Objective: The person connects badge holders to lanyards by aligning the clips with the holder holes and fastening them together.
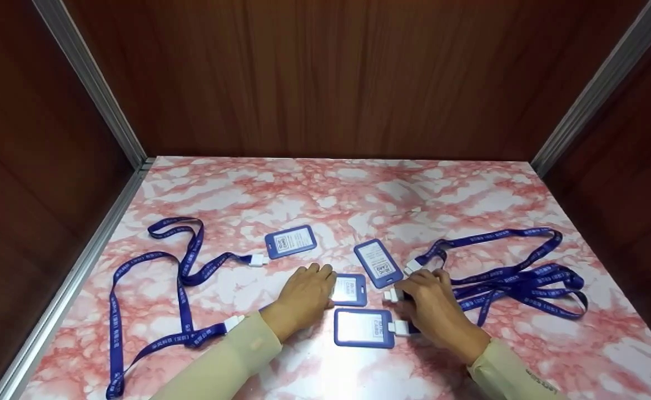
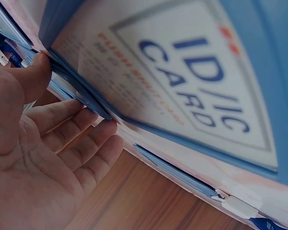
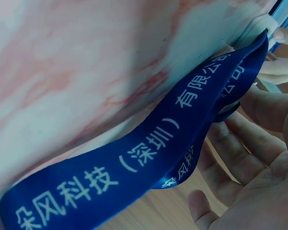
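Note:
My left hand lies over the left end of a blue badge holder, thumb on its near edge and fingers on its far edge. In the left wrist view, that hand pinches the holder between thumb and fingertips. My right hand pinches a blue lanyard just behind its white clip, which points at the slotted end of that holder. In the right wrist view the printed lanyard strap runs out from between the thumb and fingers of the right hand.
A clipped badge holder lies nearer me. Two more, an angled holder and a far-left holder, lie beyond the hands. Another holder is mostly hidden under my left forearm. Blue lanyards sprawl left and right.

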{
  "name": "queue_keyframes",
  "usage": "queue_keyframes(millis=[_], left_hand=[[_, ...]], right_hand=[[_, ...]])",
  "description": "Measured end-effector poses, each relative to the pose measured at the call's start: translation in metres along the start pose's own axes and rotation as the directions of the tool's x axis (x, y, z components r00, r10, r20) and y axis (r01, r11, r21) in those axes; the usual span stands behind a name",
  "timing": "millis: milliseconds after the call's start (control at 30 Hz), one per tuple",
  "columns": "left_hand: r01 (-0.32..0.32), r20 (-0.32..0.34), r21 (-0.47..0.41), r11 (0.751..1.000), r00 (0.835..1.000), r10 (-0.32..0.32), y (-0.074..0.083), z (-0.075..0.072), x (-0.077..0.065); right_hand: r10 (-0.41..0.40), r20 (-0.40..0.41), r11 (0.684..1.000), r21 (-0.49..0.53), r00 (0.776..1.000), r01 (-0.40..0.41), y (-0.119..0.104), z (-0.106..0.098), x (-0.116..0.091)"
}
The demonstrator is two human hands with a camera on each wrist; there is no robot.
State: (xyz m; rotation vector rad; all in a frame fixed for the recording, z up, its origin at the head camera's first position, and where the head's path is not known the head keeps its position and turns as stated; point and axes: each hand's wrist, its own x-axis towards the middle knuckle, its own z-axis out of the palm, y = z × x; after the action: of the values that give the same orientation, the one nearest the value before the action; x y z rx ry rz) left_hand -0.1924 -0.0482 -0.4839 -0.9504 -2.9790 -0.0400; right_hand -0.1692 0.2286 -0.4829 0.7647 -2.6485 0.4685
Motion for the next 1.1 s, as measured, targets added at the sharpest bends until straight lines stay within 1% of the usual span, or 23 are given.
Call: queue_keyframes(millis=[233, 567, 767, 900, 1100], left_hand=[[-0.015, -0.027, 0.006, 1.0, 1.0, 0.015, -0.0002, 0.0013, 0.0016], [-0.039, -0.042, 0.019, 0.999, 0.998, 0.04, 0.0004, 0.0021, 0.0021], [-0.039, -0.037, 0.002, 0.999, 0.999, 0.039, 0.0006, 0.0013, 0.0022], [-0.036, -0.022, 0.004, 0.999, 0.999, 0.036, 0.0006, 0.0014, 0.0024], [-0.046, -0.039, 0.019, 0.999, 0.998, 0.047, 0.0009, 0.0031, 0.0029]], right_hand=[[-0.007, -0.011, 1.0, -0.005, 1.0, 0.007, -0.0006, -0.0001, 0.0014], [-0.016, -0.001, 1.0, -0.009, 1.0, 0.016, -0.0027, 0.002, 0.003], [-0.011, 0.015, 1.0, -0.009, 1.0, 0.011, -0.0032, 0.0034, 0.0039], [-0.028, -0.004, 0.999, -0.024, 1.0, 0.028, -0.0036, 0.0049, 0.0049], [-0.071, -0.052, 0.996, -0.064, 0.996, 0.067, -0.0048, 0.0091, 0.0063]])
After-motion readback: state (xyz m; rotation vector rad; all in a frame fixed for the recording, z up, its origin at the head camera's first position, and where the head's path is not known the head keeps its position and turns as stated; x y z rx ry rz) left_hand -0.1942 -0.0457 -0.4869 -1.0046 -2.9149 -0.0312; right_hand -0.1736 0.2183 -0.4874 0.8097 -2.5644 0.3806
